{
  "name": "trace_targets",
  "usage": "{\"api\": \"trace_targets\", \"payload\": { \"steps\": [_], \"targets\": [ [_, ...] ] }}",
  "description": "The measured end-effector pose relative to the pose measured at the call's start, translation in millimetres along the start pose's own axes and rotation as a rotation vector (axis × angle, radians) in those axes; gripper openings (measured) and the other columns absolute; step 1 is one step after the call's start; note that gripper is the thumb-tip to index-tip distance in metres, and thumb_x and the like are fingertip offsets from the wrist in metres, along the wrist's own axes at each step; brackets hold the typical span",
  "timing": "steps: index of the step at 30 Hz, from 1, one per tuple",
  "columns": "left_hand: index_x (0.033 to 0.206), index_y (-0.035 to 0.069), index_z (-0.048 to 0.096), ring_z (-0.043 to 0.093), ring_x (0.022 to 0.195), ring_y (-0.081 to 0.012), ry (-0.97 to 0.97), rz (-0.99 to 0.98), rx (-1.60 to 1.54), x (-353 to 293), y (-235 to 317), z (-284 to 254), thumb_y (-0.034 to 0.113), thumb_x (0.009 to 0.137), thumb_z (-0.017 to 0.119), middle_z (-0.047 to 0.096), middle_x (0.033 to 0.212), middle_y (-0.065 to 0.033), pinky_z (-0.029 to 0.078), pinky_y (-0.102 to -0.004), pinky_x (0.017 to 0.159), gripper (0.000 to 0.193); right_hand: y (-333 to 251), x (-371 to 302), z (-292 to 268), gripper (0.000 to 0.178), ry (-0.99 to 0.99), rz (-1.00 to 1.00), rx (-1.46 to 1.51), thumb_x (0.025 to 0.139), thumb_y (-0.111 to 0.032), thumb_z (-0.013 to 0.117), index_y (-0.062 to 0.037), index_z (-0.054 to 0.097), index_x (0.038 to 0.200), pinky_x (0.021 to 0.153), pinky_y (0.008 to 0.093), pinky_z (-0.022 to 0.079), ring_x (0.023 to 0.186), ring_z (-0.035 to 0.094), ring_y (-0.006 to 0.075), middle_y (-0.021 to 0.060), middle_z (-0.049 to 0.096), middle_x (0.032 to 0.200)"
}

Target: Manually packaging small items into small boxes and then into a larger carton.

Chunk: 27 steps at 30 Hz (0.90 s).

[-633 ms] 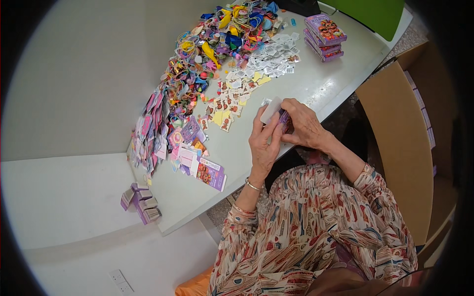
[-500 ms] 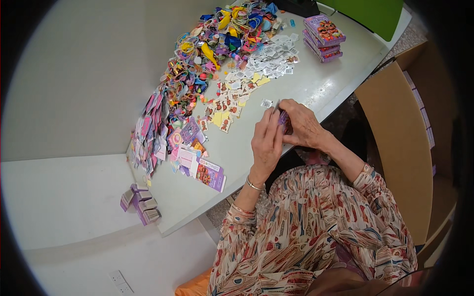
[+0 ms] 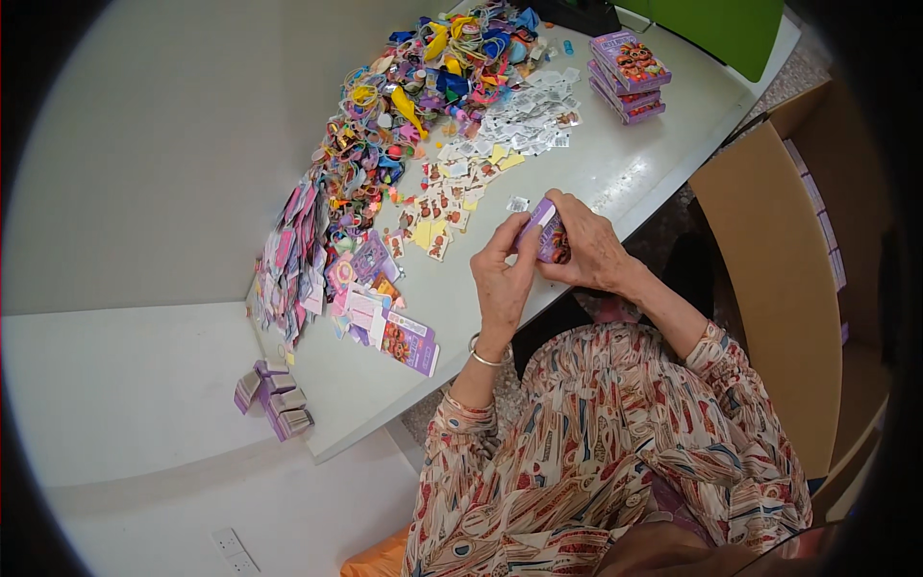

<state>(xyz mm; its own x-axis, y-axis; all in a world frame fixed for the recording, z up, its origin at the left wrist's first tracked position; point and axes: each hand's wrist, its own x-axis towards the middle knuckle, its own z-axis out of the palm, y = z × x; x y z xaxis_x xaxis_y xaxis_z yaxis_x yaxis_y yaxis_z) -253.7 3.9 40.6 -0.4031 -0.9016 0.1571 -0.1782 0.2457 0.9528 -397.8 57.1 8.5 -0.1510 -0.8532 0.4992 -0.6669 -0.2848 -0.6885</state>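
Left hand (image 3: pixel 502 279) and right hand (image 3: pixel 588 252) both grip a small purple box (image 3: pixel 544 229) (above the white table (image 3: pixel 615 163)).

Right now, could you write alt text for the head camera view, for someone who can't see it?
A person's left hand and right hand hold a small purple box over a white table. On the table lie a heap of colourful small toys, paper slips and a stack of purple boxes.
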Motion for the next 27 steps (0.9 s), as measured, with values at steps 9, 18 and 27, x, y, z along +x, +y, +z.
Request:
{"api": "trace_targets", "payload": {
  "steps": [9,18,27],
  "targets": [
    [0.106,-0.003,0.068,0.056,0.073,-0.0059,0.017,-0.116,-0.086,-1,-2,-1,0.008,0.089,0.064,0.067,0.082,-0.0026,0.047,-0.0214,0.068,0.021,-5,-6,-5,0.085,-0.060,0.039,-0.021,0.059,-0.018,0.078,0.0053,0.036,0.129,0.078,0.0397,0.051,0.096,0.058,0.0369,0.0206,0.053,0.106],
    [0.104,-0.003,0.069,0.055,0.073,-0.0050,0.065,-0.157,-0.185,-1,0,1,0.009,0.090,0.064,0.066,0.082,-0.0001,0.046,-0.0203,0.066,0.019,-5,-9,-7,0.086,-0.091,0.048,0.001,0.061,-0.020,0.078,0.0055,0.032,0.130,0.079,0.0406,0.050,0.095,0.058,0.0381,0.0221,0.052,0.106],
    [0.097,-0.002,0.067,0.066,0.064,-0.0241,0.063,0.218,0.417,-10,-1,4,0.005,0.086,0.062,0.067,0.078,-0.0170,0.050,-0.0318,0.059,0.015,-3,-17,-1,0.091,-0.087,0.021,-0.006,0.063,-0.019,0.075,0.0044,0.025,0.135,0.073,0.0438,0.051,0.092,0.057,0.0392,0.0222,0.052,0.103]
  ]
}}
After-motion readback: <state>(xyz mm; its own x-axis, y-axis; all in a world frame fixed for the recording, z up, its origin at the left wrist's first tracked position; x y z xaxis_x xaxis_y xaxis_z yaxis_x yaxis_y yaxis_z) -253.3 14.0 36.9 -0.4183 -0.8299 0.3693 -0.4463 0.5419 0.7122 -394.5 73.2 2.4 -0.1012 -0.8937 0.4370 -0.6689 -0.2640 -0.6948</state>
